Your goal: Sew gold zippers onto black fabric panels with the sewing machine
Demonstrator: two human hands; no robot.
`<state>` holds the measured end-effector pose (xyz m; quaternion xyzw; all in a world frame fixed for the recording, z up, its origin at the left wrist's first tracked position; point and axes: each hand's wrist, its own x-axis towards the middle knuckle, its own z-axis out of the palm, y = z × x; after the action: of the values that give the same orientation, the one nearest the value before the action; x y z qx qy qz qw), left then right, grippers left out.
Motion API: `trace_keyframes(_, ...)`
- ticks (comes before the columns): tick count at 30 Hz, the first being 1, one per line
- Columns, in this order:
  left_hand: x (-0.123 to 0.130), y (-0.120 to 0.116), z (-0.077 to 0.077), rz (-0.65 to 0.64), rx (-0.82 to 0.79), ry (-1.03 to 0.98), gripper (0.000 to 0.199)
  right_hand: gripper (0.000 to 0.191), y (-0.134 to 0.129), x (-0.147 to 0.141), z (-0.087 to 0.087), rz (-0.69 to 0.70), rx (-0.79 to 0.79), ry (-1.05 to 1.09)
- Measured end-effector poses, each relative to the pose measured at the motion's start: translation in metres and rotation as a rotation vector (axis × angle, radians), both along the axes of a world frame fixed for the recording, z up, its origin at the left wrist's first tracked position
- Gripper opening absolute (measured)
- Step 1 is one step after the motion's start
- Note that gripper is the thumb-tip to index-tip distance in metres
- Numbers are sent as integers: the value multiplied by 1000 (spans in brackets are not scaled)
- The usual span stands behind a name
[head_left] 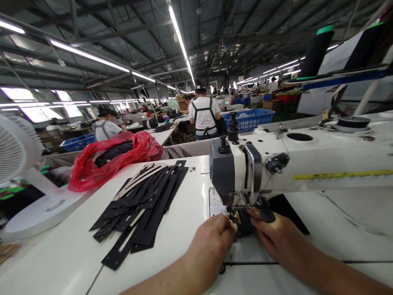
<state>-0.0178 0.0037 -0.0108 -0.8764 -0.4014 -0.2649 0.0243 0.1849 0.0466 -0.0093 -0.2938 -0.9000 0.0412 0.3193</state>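
Observation:
My left hand (210, 246) and my right hand (279, 233) sit on either side of the needle of a white industrial sewing machine (245, 172). Their fingertips pinch a small black piece of material (244, 224) under the presser foot. Much of that piece is hidden by my fingers. To the left, a loose pile of long black perforated strips (138, 209) lies on the white machine table (172, 254), some with pale tan faces showing.
A red plastic bag (115, 159) lies beyond the table's far edge, and a white fan (18, 164) stands at the left. Thread cones (316, 53) rise at upper right. Co-workers (204, 114) sit at nearby benches, beside a blue crate (248, 121).

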Motion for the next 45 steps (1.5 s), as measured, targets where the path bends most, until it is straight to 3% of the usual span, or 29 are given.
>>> trace_keyframes(12,0,11,-9,29,-5,-3,26,32,7,-5,2,-36,43,-8)
trace_keyframes(39,3,17,-9,78,-60,-53,12,26,19,-3,-12,-74,9,-32)
trace_keyframes(45,1,17,-7,59,-29,-26,9,24,20,1,-5,-58,0,-61)
